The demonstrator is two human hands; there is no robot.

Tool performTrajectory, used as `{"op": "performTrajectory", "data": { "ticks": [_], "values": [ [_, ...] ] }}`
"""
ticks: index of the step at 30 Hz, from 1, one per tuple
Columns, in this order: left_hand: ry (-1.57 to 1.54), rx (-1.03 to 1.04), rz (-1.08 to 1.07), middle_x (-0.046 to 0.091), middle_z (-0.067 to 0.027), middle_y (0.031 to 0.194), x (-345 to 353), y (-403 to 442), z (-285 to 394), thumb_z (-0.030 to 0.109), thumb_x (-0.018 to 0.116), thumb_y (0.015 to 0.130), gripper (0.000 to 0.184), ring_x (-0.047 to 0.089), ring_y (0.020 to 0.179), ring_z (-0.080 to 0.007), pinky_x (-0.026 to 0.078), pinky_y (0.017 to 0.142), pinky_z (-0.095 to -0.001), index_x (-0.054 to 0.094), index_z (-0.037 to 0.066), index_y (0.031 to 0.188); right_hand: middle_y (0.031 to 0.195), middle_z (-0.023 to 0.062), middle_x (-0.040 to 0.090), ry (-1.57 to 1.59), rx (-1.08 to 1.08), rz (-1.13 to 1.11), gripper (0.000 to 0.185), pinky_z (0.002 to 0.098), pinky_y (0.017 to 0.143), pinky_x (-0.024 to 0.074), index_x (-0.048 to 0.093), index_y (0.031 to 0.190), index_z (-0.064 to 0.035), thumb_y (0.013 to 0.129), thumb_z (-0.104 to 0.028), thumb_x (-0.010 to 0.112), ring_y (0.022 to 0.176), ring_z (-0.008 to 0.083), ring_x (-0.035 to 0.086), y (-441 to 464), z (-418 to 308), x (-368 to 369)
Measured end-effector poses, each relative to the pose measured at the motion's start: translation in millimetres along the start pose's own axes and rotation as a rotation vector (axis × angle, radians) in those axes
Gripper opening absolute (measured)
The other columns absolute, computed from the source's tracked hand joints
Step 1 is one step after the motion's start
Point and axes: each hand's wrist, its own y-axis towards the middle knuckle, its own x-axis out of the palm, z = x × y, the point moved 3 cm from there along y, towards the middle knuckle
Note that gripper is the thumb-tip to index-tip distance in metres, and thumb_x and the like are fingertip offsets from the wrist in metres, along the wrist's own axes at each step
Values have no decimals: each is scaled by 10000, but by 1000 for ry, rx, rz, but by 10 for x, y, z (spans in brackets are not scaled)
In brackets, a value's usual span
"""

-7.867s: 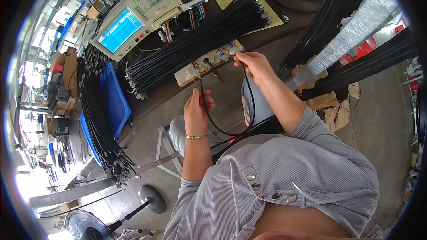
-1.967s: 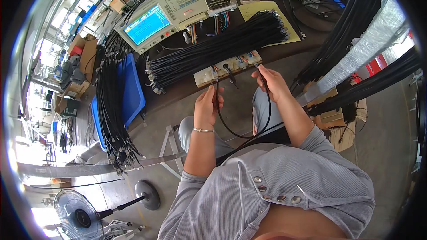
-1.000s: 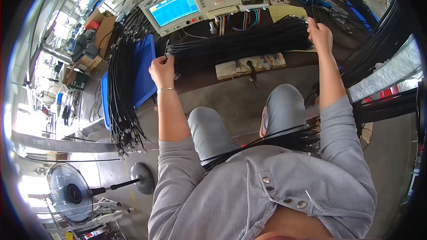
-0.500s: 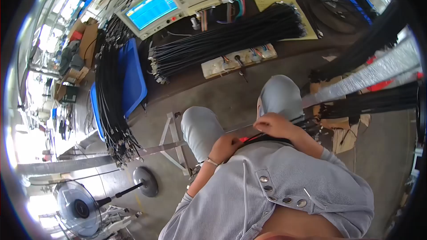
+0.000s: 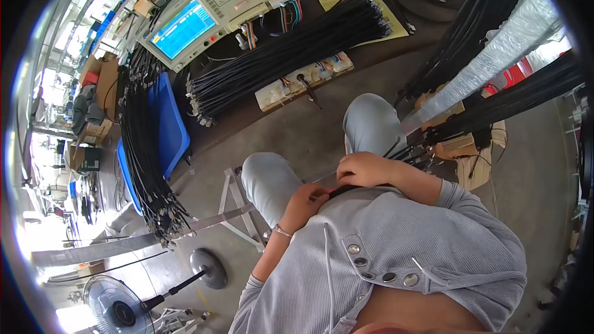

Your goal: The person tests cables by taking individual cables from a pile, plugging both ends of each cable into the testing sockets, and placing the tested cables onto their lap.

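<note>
My left hand (image 5: 304, 204) is at my lap, fingers curled and pinched together; what they hold is too small to make out. Close to it on the right, my right hand (image 5: 364, 170) bends over the lap with closed fingers, their tips hidden from above. Between and below both hands lies a dark strip (image 5: 346, 189), with a bit of red by the left fingertips. Black cable ends (image 5: 399, 148) stick out beyond my right wrist, over the thigh.
On the bench, a long bundle of black cables (image 5: 278, 55) lies before a test instrument (image 5: 185, 31) and a connector board (image 5: 304, 80). More cables hang over a blue tray (image 5: 176, 142) at left. Wrapped rail (image 5: 495, 55) and cable bundles (image 5: 513, 102) flank my right. A fan (image 5: 120, 309) stands lower left.
The view has shifted, so the bench sits further left. My right hand has turned over, its fingers now pointing down toward the lap. My left hand stays at the lap, slightly raised.
</note>
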Motion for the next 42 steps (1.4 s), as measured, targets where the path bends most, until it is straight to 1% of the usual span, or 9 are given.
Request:
{"op": "performTrajectory", "data": {
  "ticks": [8,11,16,24,32,34,38,40,42],
  "values": [
    [309,17,-24,630,-143,843,65,39,-336,175,610,808,211,620,817,-281,481,722,-369,620,6,934,976,131,610,-128,-143,67,263,373,829,445,622,950,-38,804,-257,613,935,304,564,93,104,-99],
    [141,-152,-63,636,-148,813,47,-46,-149,203,604,808,219,621,785,-301,481,710,-375,599,-2,884,989,148,607,-20,-139,-206,317,381,834,441,635,975,-37,780,-287,635,960,311,562,94,70,199],
    [209,-124,157,622,-128,786,-110,-191,148,156,608,818,172,603,734,-205,470,663,-318,614,-10,863,934,142,623,-111,-147,-73,294,389,763,450,633,929,-20,781,-274,631,898,319,575,60,-53,131],
    [60,-38,-114,612,-55,782,-1030,-744,476,17,586,809,227,569,677,-110,467,620,-243,642,14,1029,824,92,648,339,-54,-20,160,276,683,462,641,910,-7,804,-126,639,752,170,613,-400,100,-590],
    [-127,-312,234,585,-42,710,-2004,-1422,25,65,636,796,217,506,586,-110,410,536,-228,647,-12,998,771,41,632,255,315,230,138,243,637,467,632,915,2,808,-84,627,721,99,591,-701,761,-738],
    [-396,270,413,584,-50,772,-2059,-1296,123,180,693,790,283,499,629,-120,405,576,-230,619,-3,992,682,26,576,681,410,429,126,209,488,382,611,909,-12,794,-60,627,562,64,495,-689,863,-723],
    [-1049,708,817,578,-99,974,-1816,-643,359,222,619,863,224,491,789,-132,384,670,-248,580,2,879,644,12,533,969,342,608,97,186,426,297,590,900,-25,814,-63,612,500,44,426,-526,933,-710],
    [-55,548,1293,603,-74,876,-1665,-262,666,171,561,896,174,508,733,-127,383,629,-237,593,1,889,631,6,507,1201,164,895,88,194,450,306,594,903,-18,832,-68,604,510,48,416,-444,761,-884],
    [-74,386,1110,604,-44,749,-1463,102,800,151,522,909,178,527,674,-115,394,595,-230,601,-8,898,637,5,511,1128,80,990,92,192,473,319,596,908,-14,840,-76,603,532,47,429,-318,509,-1032]
  ]
}}
